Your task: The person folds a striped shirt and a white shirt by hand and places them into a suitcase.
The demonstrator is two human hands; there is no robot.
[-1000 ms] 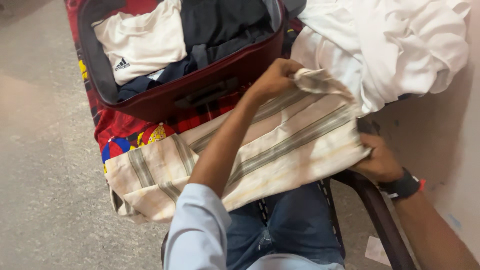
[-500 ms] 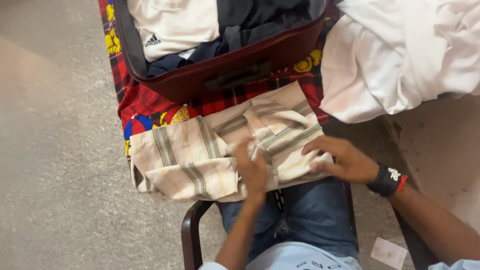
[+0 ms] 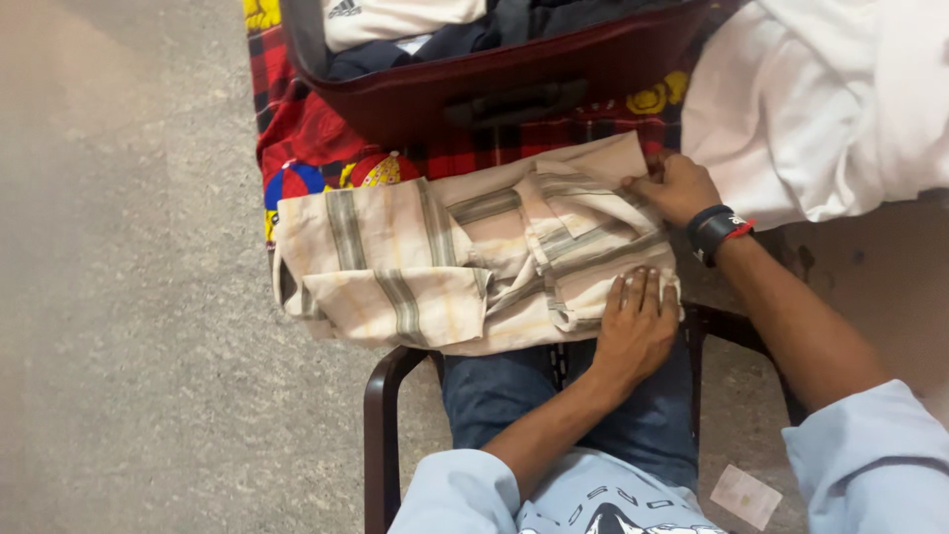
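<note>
On the lap, under both hands: a cream shirt with grey-green stripes (image 3: 465, 262), folded into a wide bundle, its far edge lying on the red patterned cloth (image 3: 306, 138)
Change since half a second ago: the left hand (image 3: 638, 321) has moved from the middle of the shirt to its right end; the right hand (image 3: 677, 188) has slid up to the far right corner
Left hand: palm down, fingers straight and close together, pressing flat on the shirt's near right edge, gripping nothing
Right hand: knuckles up, fingers curled onto the shirt's upper right corner; whether it pinches the cloth I cannot tell
Right wrist: black band with a red tab (image 3: 717, 232)
Beyond the hands: an open maroon suitcase (image 3: 554, 74) with clothes inside
Right of the right hand: a heap of white cloth (image 3: 820, 109)
Below the left hand: blue jeans (image 3: 514, 386) and a dark chair frame (image 3: 381, 425)
</note>
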